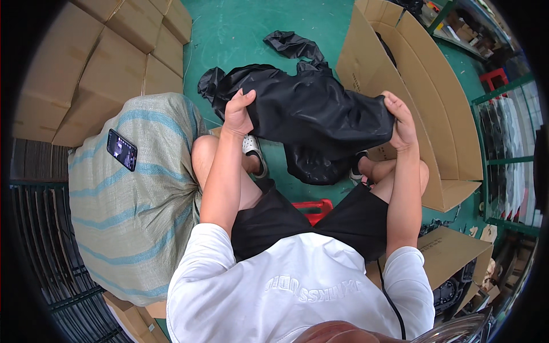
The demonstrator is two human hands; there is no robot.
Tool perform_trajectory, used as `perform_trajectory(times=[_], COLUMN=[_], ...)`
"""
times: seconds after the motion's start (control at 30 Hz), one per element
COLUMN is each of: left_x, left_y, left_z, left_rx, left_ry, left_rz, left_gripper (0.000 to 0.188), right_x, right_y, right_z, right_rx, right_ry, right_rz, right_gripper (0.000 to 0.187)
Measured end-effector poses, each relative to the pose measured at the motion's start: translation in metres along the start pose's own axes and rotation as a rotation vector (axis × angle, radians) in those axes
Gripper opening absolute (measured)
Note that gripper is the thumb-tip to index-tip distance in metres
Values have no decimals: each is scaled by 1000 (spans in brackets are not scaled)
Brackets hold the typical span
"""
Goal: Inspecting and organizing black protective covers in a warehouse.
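Head view shows us seated on one low red stool [311, 209], knees apart, holding one black garment [309, 111] stretched between our two hands above the green floor [240, 34]. Our left hand [237, 111] is closed on the garment's left edge, thumb on top and fingers folded under the cloth. Our right hand [400, 120] is closed the same way on the right edge, pinching a bunched fold. The garment sags between the two grips and hangs down in front of our knees, its lower part drooping close to the floor between our feet. One looser black strip of cloth [294, 44] trails on the floor beyond it; we cannot tell whether it belongs to the same piece.

To our left stands one large woven sack [134, 217], pale with blue-green stripes, and one phone [122, 149] lies on top of it, screen up. Behind the sack we count about six closed cardboard boxes [108, 68] stacked against each other. To our right one big open carton [426, 103] stands with its flaps up, just beside our right hand. One more flat cardboard box [449, 251] lies near our right hip. We wear one white sandal [254, 151] visible on the left foot; the other foot is mostly hidden by the garment.
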State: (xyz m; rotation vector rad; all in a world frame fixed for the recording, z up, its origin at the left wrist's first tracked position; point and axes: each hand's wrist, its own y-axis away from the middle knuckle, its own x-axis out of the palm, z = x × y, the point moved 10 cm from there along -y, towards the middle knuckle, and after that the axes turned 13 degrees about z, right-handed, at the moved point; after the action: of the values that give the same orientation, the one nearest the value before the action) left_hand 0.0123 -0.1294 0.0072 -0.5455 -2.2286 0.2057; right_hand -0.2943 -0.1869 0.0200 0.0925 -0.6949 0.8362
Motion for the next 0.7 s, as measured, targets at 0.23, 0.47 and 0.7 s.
perform_trajectory(times=[0.23,0.47,0.7], left_x=[-6,-6,-11], left_y=[10,11,10], left_z=[-2,-12,-3], left_rx=[94,116,34], left_ry=[253,251,115], left_rz=[15,53,-157], left_gripper=[50,51,50], right_x=[20,16,9], right_y=[7,-1,1], right_z=[-62,-68,-38], right_rx=[433,383,233], right_ry=[108,109,113], right_rz=[-28,-101,-57], right_gripper=[35,37,24])
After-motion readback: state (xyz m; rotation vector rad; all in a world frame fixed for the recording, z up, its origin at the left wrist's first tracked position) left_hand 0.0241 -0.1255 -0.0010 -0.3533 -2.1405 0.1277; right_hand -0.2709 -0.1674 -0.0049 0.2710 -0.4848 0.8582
